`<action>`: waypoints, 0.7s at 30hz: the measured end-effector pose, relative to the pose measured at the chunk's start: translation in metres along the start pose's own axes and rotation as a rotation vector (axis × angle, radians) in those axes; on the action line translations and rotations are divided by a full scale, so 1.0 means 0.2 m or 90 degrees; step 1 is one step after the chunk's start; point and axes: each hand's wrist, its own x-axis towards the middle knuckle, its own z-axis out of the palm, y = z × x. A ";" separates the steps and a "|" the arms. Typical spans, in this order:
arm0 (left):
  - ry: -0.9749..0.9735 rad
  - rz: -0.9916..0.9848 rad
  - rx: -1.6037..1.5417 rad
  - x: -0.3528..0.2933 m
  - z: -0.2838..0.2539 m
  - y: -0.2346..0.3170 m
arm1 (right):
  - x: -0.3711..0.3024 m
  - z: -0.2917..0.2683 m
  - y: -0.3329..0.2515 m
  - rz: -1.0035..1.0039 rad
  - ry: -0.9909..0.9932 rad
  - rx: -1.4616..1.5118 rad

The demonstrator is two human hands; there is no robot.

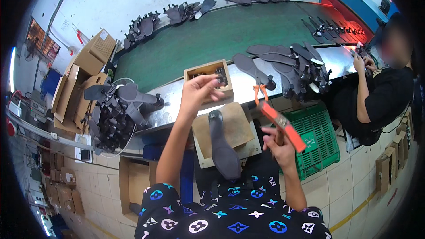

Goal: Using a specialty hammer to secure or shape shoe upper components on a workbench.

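Observation:
My left hand (199, 94) is raised in front of a small wooden box (223, 94), its fingers pinched around a small dark piece (220, 79) too small to name. Small dark parts lie inside that box. My right hand (283, 152) grips the handle of a hammer with a red-orange head (290, 133). Between my hands, a dark grey shoe sole (225, 148) lies lengthwise on a brown-topped work block (239, 126), its heel end away from me. Orange-handled pliers (256, 94) rest at the bench edge, beyond the hammer.
Heaped soles with heels flank me on the left (126, 106) and right (294, 66). Beyond runs a green conveyor belt (208, 40) with more soles. A green crate (312, 137) stands at right, near a seated co-worker (376, 93). Cardboard boxes (95, 53) stand at left.

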 end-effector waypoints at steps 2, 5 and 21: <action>-0.017 -0.018 -0.113 -0.24 0.11 0.15 | 0.07 0.11 -0.14 -0.054 -0.027 0.025; -0.010 0.029 -0.230 -0.50 0.19 0.20 | 0.12 0.25 -0.34 -0.055 -0.093 0.047; 0.269 0.237 0.494 -0.48 -0.01 -0.27 | 0.36 0.45 -0.20 -0.047 -0.094 -0.126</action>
